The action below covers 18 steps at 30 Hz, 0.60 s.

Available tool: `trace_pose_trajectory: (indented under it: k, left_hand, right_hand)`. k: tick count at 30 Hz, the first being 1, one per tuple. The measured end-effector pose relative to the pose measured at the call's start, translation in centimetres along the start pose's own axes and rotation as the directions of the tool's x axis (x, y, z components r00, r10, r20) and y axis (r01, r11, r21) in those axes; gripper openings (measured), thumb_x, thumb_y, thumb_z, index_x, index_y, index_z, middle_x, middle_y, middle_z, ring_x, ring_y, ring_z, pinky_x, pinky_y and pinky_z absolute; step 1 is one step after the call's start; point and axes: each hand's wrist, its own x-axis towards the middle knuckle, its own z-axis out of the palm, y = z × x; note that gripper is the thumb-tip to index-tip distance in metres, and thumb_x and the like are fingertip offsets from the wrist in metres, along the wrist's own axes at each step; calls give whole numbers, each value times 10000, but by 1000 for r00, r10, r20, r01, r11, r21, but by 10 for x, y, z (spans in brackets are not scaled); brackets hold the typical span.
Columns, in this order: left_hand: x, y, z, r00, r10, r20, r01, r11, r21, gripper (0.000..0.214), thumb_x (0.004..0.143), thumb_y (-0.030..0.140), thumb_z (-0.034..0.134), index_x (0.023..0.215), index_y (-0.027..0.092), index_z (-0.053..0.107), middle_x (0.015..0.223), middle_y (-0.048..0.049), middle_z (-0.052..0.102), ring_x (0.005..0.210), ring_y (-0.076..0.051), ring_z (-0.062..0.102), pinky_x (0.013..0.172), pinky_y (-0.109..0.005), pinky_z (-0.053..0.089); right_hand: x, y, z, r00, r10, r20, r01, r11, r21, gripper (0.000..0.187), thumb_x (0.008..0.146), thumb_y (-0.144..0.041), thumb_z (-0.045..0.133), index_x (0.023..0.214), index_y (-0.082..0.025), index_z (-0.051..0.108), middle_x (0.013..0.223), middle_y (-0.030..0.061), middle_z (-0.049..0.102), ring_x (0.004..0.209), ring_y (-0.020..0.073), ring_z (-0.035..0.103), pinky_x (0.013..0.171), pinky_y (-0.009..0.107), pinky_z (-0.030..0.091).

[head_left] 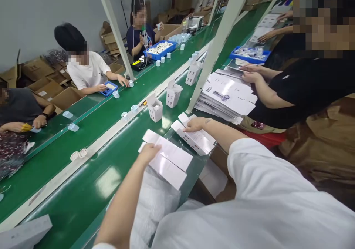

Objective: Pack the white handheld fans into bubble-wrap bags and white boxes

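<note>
- Our left hand (148,153) holds a flat white carton (166,161) by its near edge, fingers close together and curled over the card, thumb hidden behind it.
- Our right hand (195,124) lies on the end of a folded white carton (195,138), fingers together and pressed over its flap; the gap between them is narrow.
- That folded carton sits tilted on a clear panel (180,136), just right of the flat one, with small plug-shaped cutouts along its side.
- A white plastic bag (155,204) bulges below the flat carton, close to our left forearm.
- A green conveyor belt (83,204) runs beside us, with three upright open cartons (174,94) standing in a row on it, ahead of our hands.
- Across the belt, a tall stack of flat printed cartons (224,97) lies in front of a co-worker in black, whose two hands (249,73) rest at its far edge.
- Beyond that stack sits a blue tray (248,54) holding small parts.
- On the far belt, clear round cups (115,94) stand apart from one another, and another blue tray (160,50) holds white parts.
- Three co-workers sit along the far side, with cardboard boxes (41,86) behind them by the wall.
</note>
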Motion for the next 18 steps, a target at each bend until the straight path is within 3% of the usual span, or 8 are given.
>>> trace_pose_trajectory:
  k: [3,7,10,13,16,18]
  left_hand:
    - [43,30,61,996,-23,92,16,997,77,295,766,431,598,625,173,576,673,-63,635,685,-212,621,607,-286,440]
    - [71,55,102,990,1,143,-13,996,83,247,797,378,574,793,142,648,857,-122,696,858,-244,656,719,-297,474]
    - [82,63,114,985,30,171,-44,996,75,330,803,344,574,1061,144,627,1032,-131,692,984,-244,642,816,-300,474]
    - [85,63,119,980,42,194,-57,995,76,571,800,304,591,1334,156,452,1184,-141,646,1101,-255,603,914,-326,453]
    - [80,60,120,970,56,235,-81,992,101,758,790,247,613,1457,115,278,1358,-196,520,1247,-290,507,1023,-370,396]
    - [71,59,116,969,107,221,-130,988,89,778,786,213,616,1467,85,260,1458,-218,394,1323,-296,427,1079,-372,350]
  right_hand:
    - [12,11,-3,1000,0,-29,1,1000,19,644,739,-742,509,882,-149,718,1044,156,675,1041,321,597,879,402,419]
    - [25,23,0,998,-56,-6,56,997,-52,613,762,-711,511,909,-152,715,1056,141,667,1038,297,591,883,387,416]
    - [31,32,8,994,-101,-47,98,993,-69,541,780,-651,541,983,-178,708,1123,130,636,1108,298,544,920,390,400]
    - [31,39,16,982,-163,-93,159,986,-50,472,798,-573,570,1049,-193,695,1158,130,611,1162,311,496,966,422,377]
    - [25,43,21,976,-194,-99,190,980,-51,455,849,-533,521,1123,-199,664,1277,142,548,1229,325,437,998,469,352]
    - [20,40,21,978,-166,-123,161,986,-53,445,884,-503,479,1171,-202,636,1377,149,473,1282,337,382,1008,504,339]
